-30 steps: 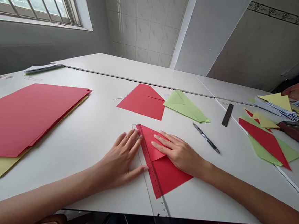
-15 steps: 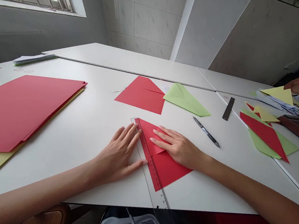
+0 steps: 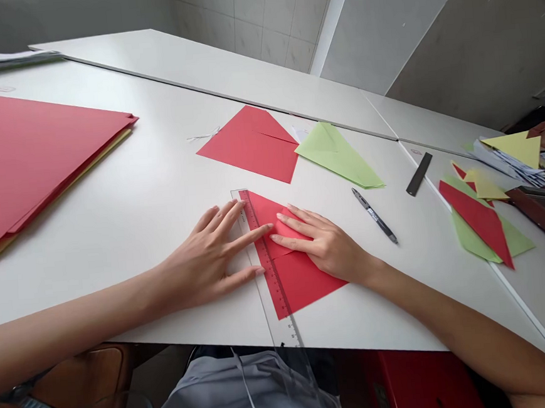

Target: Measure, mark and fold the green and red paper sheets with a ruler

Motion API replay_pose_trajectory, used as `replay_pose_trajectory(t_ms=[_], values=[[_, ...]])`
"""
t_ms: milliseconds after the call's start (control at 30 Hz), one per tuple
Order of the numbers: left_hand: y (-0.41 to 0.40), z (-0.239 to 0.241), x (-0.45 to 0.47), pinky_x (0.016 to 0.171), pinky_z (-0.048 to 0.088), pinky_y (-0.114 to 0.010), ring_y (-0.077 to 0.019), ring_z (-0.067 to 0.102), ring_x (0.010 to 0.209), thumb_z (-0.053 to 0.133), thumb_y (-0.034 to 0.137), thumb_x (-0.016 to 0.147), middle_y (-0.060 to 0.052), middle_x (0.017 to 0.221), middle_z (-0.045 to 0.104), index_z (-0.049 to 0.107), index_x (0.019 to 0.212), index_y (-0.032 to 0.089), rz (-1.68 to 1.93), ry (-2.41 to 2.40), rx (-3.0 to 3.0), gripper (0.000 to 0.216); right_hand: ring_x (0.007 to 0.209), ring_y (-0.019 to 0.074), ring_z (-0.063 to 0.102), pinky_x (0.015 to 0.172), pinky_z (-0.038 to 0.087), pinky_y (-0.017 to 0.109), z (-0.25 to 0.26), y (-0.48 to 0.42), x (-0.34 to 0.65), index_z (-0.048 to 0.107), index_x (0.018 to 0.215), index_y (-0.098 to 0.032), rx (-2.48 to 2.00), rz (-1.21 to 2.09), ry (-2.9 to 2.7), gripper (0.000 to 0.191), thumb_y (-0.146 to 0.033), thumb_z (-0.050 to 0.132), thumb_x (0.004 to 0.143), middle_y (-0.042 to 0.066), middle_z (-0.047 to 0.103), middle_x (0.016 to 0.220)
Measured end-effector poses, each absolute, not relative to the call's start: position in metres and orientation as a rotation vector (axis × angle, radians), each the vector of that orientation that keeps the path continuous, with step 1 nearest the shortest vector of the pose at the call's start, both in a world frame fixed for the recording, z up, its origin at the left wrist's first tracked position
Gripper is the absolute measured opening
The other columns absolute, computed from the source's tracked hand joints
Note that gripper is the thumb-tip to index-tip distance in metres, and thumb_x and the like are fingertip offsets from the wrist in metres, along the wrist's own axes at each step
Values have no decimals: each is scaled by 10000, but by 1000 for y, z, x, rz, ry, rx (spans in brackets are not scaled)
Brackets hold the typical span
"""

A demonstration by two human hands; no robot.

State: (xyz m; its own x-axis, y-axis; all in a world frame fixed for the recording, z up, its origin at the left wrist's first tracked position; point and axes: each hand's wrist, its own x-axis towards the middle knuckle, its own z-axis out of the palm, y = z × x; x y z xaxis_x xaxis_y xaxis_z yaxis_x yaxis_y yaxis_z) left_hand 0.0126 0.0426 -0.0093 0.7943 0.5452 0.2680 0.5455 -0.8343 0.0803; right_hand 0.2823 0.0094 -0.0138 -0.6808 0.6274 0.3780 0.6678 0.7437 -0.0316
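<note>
A red paper sheet (image 3: 302, 280) lies near the front edge of the white table (image 3: 158, 194), partly folded over. A clear plastic ruler (image 3: 271, 279) lies along its left edge and sticks out past the table edge. My left hand (image 3: 211, 259) rests flat with fingers spread, the fingertips on the ruler and the paper's edge. My right hand (image 3: 323, 244) lies flat on the folded flap, fingers stretched out and pressing it down.
A folded red sheet (image 3: 249, 146) and a folded green sheet (image 3: 339, 158) lie further back. A black pen (image 3: 375, 216) and a dark strip (image 3: 419, 173) sit to the right. Red and yellow sheets (image 3: 33, 160) are stacked at left. Folded coloured papers (image 3: 484, 225) lie at right.
The view has tilted down. My left forefinger has slid across the ruler onto the red paper. My right hand stays on the flap.
</note>
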Motion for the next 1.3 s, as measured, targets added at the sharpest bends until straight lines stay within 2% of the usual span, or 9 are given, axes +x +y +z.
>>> replay_pose_trajectory(t_ms=[233,433,667,800,1033,1300], values=[[42,-8,14,1108,308,-617,-421,355,1377,403,594,961,-118,1598,147,393,1485,383,-433,-899,-2988,565,1460,219,307,1118,435,482,-13,8,284,642,1287,-252,-1006,-167,-2569,456,-30,377,991,87,518,1464],[42,-9,14,1112,297,-612,-424,354,1379,400,572,969,-97,1611,118,373,1493,396,-450,-900,-3005,553,1420,260,386,1125,428,480,-8,4,280,698,1210,-223,-878,-323,-2553,401,-15,468,955,118,610,1368],[44,-11,14,1110,300,-591,-415,337,1386,419,579,958,-95,1610,127,392,1486,376,-468,-891,-3016,566,1193,285,638,1026,542,463,-3,0,273,726,1096,-131,-716,-538,-2572,239,-55,566,936,133,717,1186],[44,-9,15,1121,284,-596,-397,365,1365,403,571,965,-69,1613,115,396,1477,397,-462,-911,-3041,541,1232,273,610,1045,534,460,-6,0,276,704,1141,-108,-679,-444,-2587,285,-23,525,937,124,709,1208],[44,-10,16,1126,273,-597,-375,295,1418,390,577,967,-60,1606,125,336,1493,426,-459,-926,-3059,551,1241,270,603,1065,524,447,-7,1,279,701,1156,-107,-671,-362,-2583,292,-13,566,915,103,720,1195],[44,-9,15,1124,268,-599,-399,321,1403,392,562,973,-66,1617,97,369,1487,394,-478,-894,-3053,541,1143,243,672,1021,563,425,-5,2,276,727,1076,-133,-673,-423,-2554,238,-44,551,943,59,747,1129]])
